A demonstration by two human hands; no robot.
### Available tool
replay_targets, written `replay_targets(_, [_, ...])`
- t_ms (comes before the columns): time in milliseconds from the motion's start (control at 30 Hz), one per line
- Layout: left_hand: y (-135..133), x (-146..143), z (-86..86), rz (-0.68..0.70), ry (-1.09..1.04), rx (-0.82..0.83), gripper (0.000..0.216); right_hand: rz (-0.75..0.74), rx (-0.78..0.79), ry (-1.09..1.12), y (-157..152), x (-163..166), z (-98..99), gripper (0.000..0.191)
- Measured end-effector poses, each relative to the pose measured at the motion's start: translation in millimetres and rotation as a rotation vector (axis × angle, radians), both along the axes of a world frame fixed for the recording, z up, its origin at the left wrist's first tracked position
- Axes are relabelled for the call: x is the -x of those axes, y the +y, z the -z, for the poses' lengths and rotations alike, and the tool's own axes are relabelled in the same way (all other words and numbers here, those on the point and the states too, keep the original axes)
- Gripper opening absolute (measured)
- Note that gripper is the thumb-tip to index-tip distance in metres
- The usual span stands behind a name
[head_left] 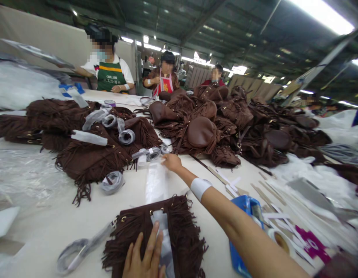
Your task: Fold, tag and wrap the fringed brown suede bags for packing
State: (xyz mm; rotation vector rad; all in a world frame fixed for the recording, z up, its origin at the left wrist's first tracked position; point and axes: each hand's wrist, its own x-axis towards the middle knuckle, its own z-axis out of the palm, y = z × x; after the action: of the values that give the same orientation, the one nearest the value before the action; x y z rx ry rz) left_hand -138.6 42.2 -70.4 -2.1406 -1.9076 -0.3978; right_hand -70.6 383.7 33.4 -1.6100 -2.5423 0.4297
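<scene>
At far left, crumpled clear plastic sheeting (pixel 25 173) lies on the pale table (pixel 45 220). Behind it is a heap of brown fringed bags (pixel 89 158) carrying several grey-wrapped straps (pixel 127 136). Near the front edge a loose wrapped strap (pixel 77 251) lies in a loop, just beside the fringed bag (pixel 181 231) in hand. That bag lies flat at bottom centre, directly before the person. The left hand (pixel 142 262) rests on it palm down, fingers straight and spread, clasping nothing. A translucent plastic strip (pixel 156 181) runs from the bag's top opening away across the table. The right hand (pixel 171 162), arm extended with a white wristband (pixel 200 187) at the wrist, touches the strip's far end; whether the fingers pinch it cannot be determined. To the right sit a blue tray (pixel 245 202), a tape roll (pixel 280 239) and scattered paper strips (pixel 283 200). A larger heap of bags (pixel 225 127) lies beyond, with co-workers (pixel 111 75) seated at the far side.
</scene>
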Motion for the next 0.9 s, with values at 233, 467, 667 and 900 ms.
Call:
replay_targets(233, [-4.2, -0.5, -50.8, 0.027, -0.119, 0.24, 0.063, -0.17, -0.151, 0.114, -68.6, -5.7, -72.3, 0.016])
replay_targets(467, [-6.0, -3.4, -69.5, 0.014, -0.157, 0.32, 0.059, -0.397, -0.413, 0.087, -213.6, -58.1, -93.5, 0.017])
replay_targets(667, [-9.8, -3.9, -76.7, 0.022, -0.149, 0.295, 0.045, -0.454, -0.485, 0.168, -303.3, -92.8, -17.2, 0.011])
replay_targets(900, [-9.0, 6.6, -70.2, 0.049, -0.131, 0.292, 0.054, -0.386, -0.515, 0.3, -329.2, -100.5, 53.2, 0.015])
